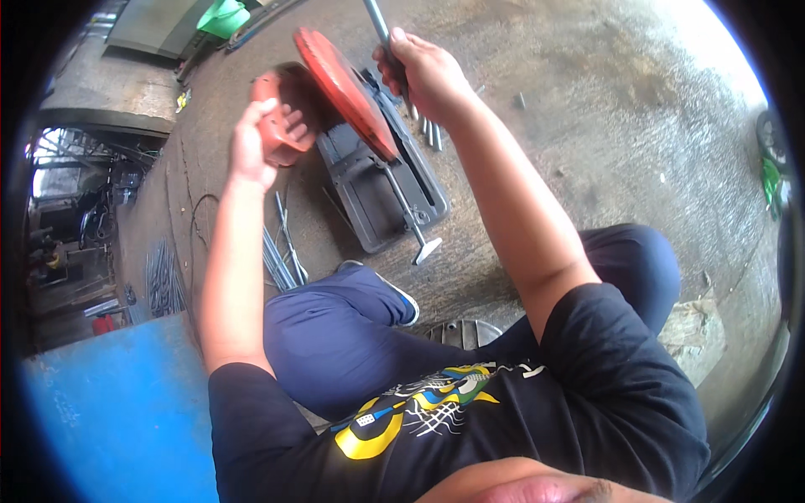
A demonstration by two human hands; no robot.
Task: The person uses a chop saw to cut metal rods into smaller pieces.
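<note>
On the floor in front of me stands a cut-off saw with a dark grey base and a red-orange blade guard. My left hand is round the saw's red-orange handle, its fingertips showing on the far side and slightly blurred. A grey metal rod is gripped in my right hand, slanting up past the guard's right side. The rod's lower end comes out below the fist, near the base. A clamp screw with a T-shaped handle sticks out of the base's near end.
Short cut rods lie right of the saw. Long thin rods lie by my left leg, with another bundle farther left. A blue panel fills the lower left. A green container stands at the far left.
</note>
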